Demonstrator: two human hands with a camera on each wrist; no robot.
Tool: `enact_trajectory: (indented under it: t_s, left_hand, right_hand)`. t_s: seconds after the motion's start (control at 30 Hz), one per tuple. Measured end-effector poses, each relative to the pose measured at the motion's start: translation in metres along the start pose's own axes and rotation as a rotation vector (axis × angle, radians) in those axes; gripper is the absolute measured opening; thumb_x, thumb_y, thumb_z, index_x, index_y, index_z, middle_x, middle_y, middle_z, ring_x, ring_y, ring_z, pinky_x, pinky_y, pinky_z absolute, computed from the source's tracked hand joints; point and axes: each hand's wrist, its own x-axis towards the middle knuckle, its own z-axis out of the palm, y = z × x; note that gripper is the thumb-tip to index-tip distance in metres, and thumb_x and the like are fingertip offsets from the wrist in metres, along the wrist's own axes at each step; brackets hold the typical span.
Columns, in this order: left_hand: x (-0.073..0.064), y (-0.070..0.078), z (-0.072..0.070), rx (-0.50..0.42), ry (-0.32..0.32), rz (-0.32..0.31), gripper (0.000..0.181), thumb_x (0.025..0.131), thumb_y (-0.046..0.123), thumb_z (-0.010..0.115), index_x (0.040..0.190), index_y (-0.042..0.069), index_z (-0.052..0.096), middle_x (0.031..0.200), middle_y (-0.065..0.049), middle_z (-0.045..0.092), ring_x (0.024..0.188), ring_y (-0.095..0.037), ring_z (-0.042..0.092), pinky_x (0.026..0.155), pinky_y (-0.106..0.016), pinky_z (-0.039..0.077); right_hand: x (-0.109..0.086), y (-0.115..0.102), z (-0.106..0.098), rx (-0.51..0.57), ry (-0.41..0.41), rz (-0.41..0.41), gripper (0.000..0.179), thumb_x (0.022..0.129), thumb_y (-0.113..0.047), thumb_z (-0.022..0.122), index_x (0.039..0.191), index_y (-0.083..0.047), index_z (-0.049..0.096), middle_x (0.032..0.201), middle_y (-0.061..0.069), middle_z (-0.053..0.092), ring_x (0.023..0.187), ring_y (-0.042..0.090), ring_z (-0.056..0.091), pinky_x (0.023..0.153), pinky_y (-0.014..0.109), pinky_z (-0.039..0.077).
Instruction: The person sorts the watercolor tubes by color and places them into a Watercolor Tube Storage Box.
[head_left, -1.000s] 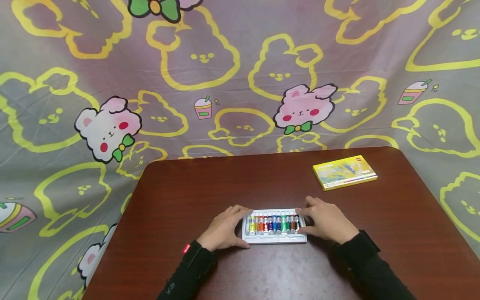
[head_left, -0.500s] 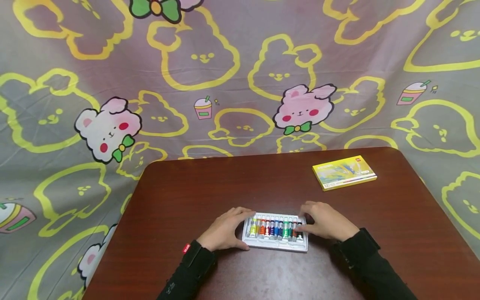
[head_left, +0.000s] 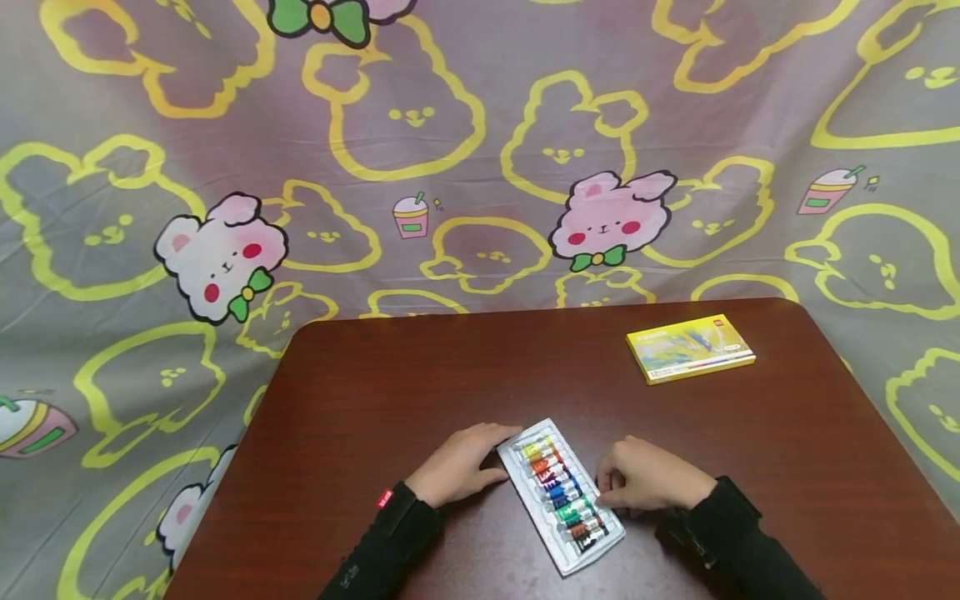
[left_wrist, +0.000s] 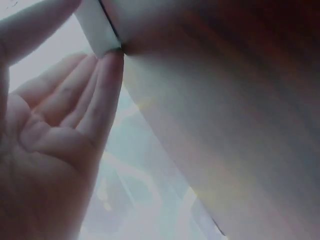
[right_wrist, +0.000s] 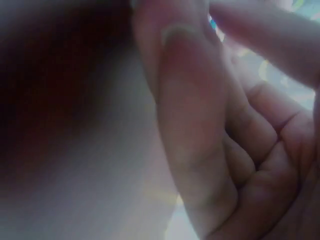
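In the head view a white plastic tray (head_left: pixel 530 510) lies slantwise on the table, one short end toward the front. A row of small paint tubes (head_left: pixel 562 493) fills it, yellow through red, blue and green to black. My left hand (head_left: pixel 459 465) is at its far left corner with fingers nearly straight; the left wrist view has fingertips (left_wrist: pixel 112 57) touching the tray's edge. On the long right edge my right hand (head_left: pixel 651 477) pinches the tray with thumb and curled forefinger. The right wrist view is filled by bent fingers (right_wrist: pixel 195 115), hiding most of the tray.
A yellow flat cardboard box (head_left: pixel 690 348) lies at the back right of the brown table (head_left: pixel 405 375). Behind the table hangs a patterned cloth (head_left: pixel 480 150) with cartoon bunnies and yellow outlines.
The tray has turned clockwise from nearly square with the table to a steep slant. My right hand has moved toward the front and its fingers have curled; the left has shifted slightly.
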Motion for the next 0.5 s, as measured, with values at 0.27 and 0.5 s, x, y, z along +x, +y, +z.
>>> enact_trajectory:
  t_s: [0.27,0.5]
  left_hand:
    - [0.003,0.01,0.007,0.035,0.017,0.018,0.05,0.092,0.027,0.067,0.139,0.016,0.053,0.135,-0.004,0.061,0.124,-0.014,0.051,0.102,-0.041,0.049]
    - [0.003,0.013,0.007,0.036,-0.009,0.047,0.049,0.096,0.028,0.062,0.142,0.014,0.052,0.141,-0.004,0.057,0.128,-0.015,0.05,0.104,-0.042,0.048]
  right_hand:
    - [-0.006,-0.01,0.011,0.137,-0.108,-0.04,0.027,0.084,-0.034,0.076,0.06,-0.022,0.07,0.05,-0.007,0.065,0.043,-0.001,0.055,0.044,0.015,0.041]
    - [-0.006,-0.014,0.018,0.193,-0.14,-0.071,0.03,0.083,-0.032,0.077,0.057,-0.017,0.072,0.049,-0.001,0.067,0.042,-0.001,0.056,0.043,0.012,0.04]
